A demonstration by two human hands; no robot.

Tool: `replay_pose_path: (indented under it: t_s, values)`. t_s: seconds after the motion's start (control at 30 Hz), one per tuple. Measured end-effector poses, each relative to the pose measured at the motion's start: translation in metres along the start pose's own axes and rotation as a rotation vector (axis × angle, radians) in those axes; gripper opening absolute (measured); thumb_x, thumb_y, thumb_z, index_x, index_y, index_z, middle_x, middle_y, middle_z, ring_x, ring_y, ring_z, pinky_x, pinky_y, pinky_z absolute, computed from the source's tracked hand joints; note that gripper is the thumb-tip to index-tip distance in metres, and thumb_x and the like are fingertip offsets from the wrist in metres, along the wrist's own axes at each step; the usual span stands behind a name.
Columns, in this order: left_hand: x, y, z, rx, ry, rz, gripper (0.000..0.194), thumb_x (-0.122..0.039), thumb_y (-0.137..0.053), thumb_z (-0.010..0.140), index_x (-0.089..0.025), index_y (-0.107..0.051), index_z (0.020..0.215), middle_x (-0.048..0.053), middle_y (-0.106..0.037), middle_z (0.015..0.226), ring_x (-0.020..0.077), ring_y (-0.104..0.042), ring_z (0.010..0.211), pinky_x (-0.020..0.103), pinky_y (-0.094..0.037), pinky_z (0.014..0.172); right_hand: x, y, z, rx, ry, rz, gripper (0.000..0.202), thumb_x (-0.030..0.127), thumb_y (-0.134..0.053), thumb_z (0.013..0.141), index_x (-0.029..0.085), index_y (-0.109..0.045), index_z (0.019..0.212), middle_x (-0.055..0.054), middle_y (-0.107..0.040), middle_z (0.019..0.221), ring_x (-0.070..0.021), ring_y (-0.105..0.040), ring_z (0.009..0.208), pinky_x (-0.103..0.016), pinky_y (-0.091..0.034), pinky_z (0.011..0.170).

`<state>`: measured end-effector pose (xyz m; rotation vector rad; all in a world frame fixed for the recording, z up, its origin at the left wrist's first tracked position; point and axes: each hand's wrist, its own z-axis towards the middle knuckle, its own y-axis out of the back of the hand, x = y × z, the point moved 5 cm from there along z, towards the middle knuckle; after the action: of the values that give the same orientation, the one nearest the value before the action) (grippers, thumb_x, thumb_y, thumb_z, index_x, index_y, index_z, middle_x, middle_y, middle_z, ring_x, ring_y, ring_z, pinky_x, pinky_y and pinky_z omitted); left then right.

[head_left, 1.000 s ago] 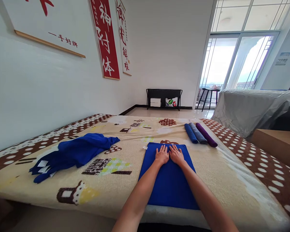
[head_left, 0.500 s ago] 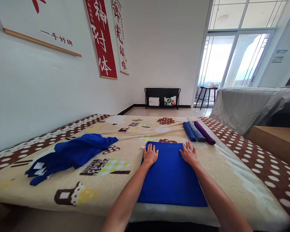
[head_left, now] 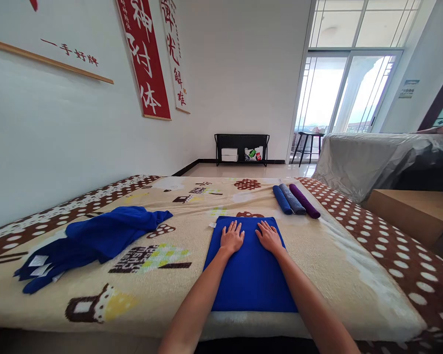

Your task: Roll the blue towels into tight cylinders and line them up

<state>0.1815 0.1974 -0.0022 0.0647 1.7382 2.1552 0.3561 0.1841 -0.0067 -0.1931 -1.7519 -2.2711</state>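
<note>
Blue cloth flat on blanket, in front of the person, near edge close to the blanket's front edge. A pull toward the body could drag it over that edge. Left hand and right hand palm down on the cloth's far half, side by side, a gap between. Fingers straight, slightly spread, gripping nothing. Uneven pressure could skew the cloth or crease it; soft, fuzzy blanket could ruck up underneath if the palms push hard. White tag sticks out at the far left corner, could get caught under a fold. Heap of blue fabric lies well apart on the left. Beyond, to the right, blue roll, grey roll, purple roll lie together; a tug on the blanket could shift them.

Cloth orientation: near edge runs left to right, long axis probably near to far, foreshortened. No clear front; far edge faces the rack. Rolls' long axes slant, far ends leftward.
</note>
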Motion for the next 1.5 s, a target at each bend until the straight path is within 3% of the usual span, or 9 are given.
replay_pose_path:
  t_s: [0.13, 0.23, 0.37, 0.53, 0.63, 0.87, 1.0, 1.27, 1.5]
  values:
    - [0.04, 0.016, -0.011, 0.015, 0.074, 0.031, 0.053, -0.046, -0.054, 0.096, -0.022, -0.045, 0.143, 0.011, -0.039, 0.154, 0.0312, -0.037, 0.141, 0.06, -0.025, 0.116, -0.029, 0.015, -0.011, 0.015, -0.08, -0.036, 0.05, 0.044, -0.056, 0.095, 0.021, -0.049, 0.138, -0.01, -0.041, 0.149, -0.029, -0.041, 0.135, -0.057, -0.031, 0.112]
    - [0.048, 0.024, -0.029, 0.041, 0.098, 0.054, 0.056, -0.048, -0.045, 0.099, -0.022, -0.038, 0.148, 0.012, -0.033, 0.158, 0.0305, -0.03, 0.146, 0.06, -0.018, 0.119, -0.035, 0.025, -0.024, 0.0, -0.136, -0.072, 0.053, 0.046, -0.056, 0.094, 0.021, -0.047, 0.141, -0.011, -0.037, 0.153, -0.0305, -0.034, 0.141, -0.06, -0.022, 0.116]
    - [0.018, 0.027, -0.065, 0.078, 0.021, 0.054, 0.054, -0.034, -0.029, 0.101, -0.02, -0.033, 0.152, 0.012, -0.03, 0.16, 0.027, -0.024, 0.149, 0.056, -0.018, 0.119, -0.005, 0.026, -0.053, 0.006, -0.083, -0.076, 0.054, 0.039, -0.049, 0.098, 0.016, -0.043, 0.146, -0.015, -0.032, 0.157, -0.0295, -0.023, 0.147, -0.055, -0.012, 0.12]
    - [-0.048, 0.026, -0.119, 0.091, -0.232, -0.019, 0.055, -0.028, -0.032, 0.098, -0.021, -0.033, 0.153, 0.006, -0.034, 0.158, 0.0213, -0.029, 0.147, 0.043, -0.025, 0.121, 0.06, 0.009, -0.109, 0.062, 0.141, 0.011, 0.053, 0.022, -0.03, 0.097, 0.02, -0.04, 0.15, -0.005, -0.036, 0.154, -0.0181, -0.03, 0.145, -0.037, -0.026, 0.118]
    - [-0.058, 0.032, -0.148, 0.059, -0.28, -0.053, 0.052, -0.028, -0.029, 0.101, -0.025, -0.033, 0.152, 0.004, -0.036, 0.157, 0.0199, -0.031, 0.147, 0.044, -0.025, 0.121, 0.069, 0.013, -0.14, 0.047, 0.196, 0.043, 0.054, 0.026, -0.027, 0.098, 0.021, -0.038, 0.151, -0.002, -0.035, 0.154, -0.0189, -0.03, 0.145, -0.04, -0.027, 0.119]
    - [-0.011, 0.071, -0.211, -0.006, -0.479, -0.014, 0.067, -0.043, -0.046, 0.097, -0.033, -0.016, 0.156, 0.002, -0.031, 0.159, 0.024, -0.034, 0.145, 0.047, -0.034, 0.117, 0.026, 0.041, -0.196, 0.004, 0.421, 0.077, 0.06, 0.044, -0.039, 0.1, 0.031, -0.02, 0.156, 0.002, -0.031, 0.155, -0.0197, -0.031, 0.145, -0.042, -0.033, 0.119]
    - [0.025, 0.081, -0.24, -0.02, -0.536, 0.036, 0.079, -0.029, -0.058, 0.088, -0.032, -0.018, 0.156, 0.001, -0.033, 0.158, 0.0239, -0.035, 0.145, 0.047, -0.034, 0.118, -0.008, 0.049, -0.222, 0.007, 0.535, 0.033, 0.071, 0.044, -0.048, 0.097, 0.032, -0.012, 0.157, 0.001, -0.026, 0.157, -0.0218, -0.03, 0.145, -0.042, -0.035, 0.118]
    - [0.075, 0.075, -0.256, -0.299, -0.58, -0.065, 0.061, -0.006, -0.048, 0.089, -0.037, -0.046, 0.142, -0.001, -0.063, 0.134, 0.0184, -0.054, 0.131, 0.037, -0.05, 0.102, -0.067, 0.042, -0.235, -0.085, 0.52, 0.081, 0.049, 0.028, -0.047, 0.097, 0.043, -0.044, 0.143, 0.002, -0.051, 0.142, -0.0199, -0.049, 0.132, -0.04, -0.047, 0.107]
    - [0.095, 0.085, -0.25, -0.313, -0.475, -0.312, 0.045, -0.012, -0.055, 0.09, -0.042, -0.061, 0.123, -0.007, -0.075, 0.11, 0.0162, -0.067, 0.106, 0.033, -0.055, 0.091, -0.074, 0.06, -0.227, -0.133, 0.504, 0.163, 0.028, 0.031, -0.056, 0.092, 0.043, -0.069, 0.114, 0.001, -0.067, 0.124, -0.0194, -0.061, 0.12, -0.038, -0.052, 0.097]
